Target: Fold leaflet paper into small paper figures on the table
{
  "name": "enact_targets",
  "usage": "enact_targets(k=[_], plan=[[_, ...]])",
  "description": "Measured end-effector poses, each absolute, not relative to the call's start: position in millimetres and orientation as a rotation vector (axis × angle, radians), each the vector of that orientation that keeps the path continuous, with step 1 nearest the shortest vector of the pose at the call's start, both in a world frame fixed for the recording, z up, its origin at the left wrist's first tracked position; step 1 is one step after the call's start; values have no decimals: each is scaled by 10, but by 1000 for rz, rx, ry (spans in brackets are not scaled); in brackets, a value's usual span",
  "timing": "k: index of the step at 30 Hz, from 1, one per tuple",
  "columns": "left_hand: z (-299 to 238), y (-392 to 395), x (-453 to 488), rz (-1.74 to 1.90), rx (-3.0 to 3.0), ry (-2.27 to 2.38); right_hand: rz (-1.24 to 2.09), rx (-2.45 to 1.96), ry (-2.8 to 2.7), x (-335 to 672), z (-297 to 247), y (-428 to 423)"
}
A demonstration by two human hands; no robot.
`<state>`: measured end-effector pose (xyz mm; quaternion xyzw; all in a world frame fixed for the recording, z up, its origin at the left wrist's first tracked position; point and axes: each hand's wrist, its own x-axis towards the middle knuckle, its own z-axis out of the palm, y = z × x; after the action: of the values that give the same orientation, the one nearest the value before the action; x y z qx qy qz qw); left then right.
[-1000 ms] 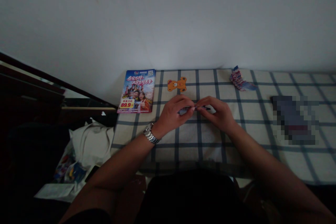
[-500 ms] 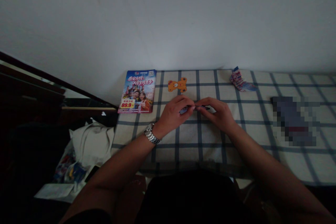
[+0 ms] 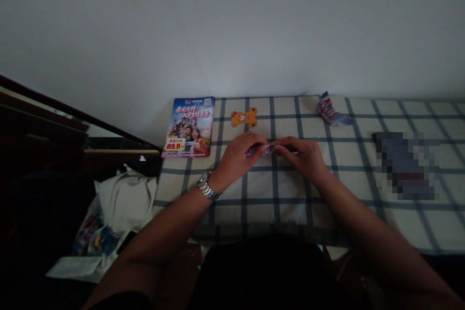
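Over the checked cloth, my left hand (image 3: pixel 238 162), with a metal watch at its wrist, pinches a small folded piece of printed paper (image 3: pixel 269 148). My right hand (image 3: pixel 305 156) is closed, thumb and fingertips together, at the right end of that paper. Most of the paper is hidden behind the fingers; white, blue and reddish print shows. Beyond the hands lies a flat orange bear cutout (image 3: pixel 244 117). A stack of printed flyers (image 3: pixel 191 123) lies to the left. Back right rests a crumpled, pleated-looking paper piece (image 3: pixel 329 110) in red, white and blue.
A blurred-out dark flat object (image 3: pixel 403 162) lies on the right of the checked cloth (image 3: pixel 290 203). Behind the surface rises a pale wall (image 3: pixel 254 29). Down on the left sit a white bag (image 3: pixel 127 198) and plastic packaging beside dark furniture.
My right fingers have slid slightly right along the paper, and more of its print shows between the hands. A dark end that stuck out under my right hand is out of sight.
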<state>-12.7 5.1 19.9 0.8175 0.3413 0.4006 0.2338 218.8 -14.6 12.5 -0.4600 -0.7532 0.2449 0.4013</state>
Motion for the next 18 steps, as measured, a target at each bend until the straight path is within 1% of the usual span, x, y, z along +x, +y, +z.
enact_targets(k=[5,12,18], plan=[[181,94,-160,1094,2186,980,819,-1218,-1860,2230,144,-138],[187,96,-154,1049,2121,984,925,-1248,-1819,2226,182,-141],[178,90,-156,1030,2079,948,1085,-1194,-1737,2200,195,-153]])
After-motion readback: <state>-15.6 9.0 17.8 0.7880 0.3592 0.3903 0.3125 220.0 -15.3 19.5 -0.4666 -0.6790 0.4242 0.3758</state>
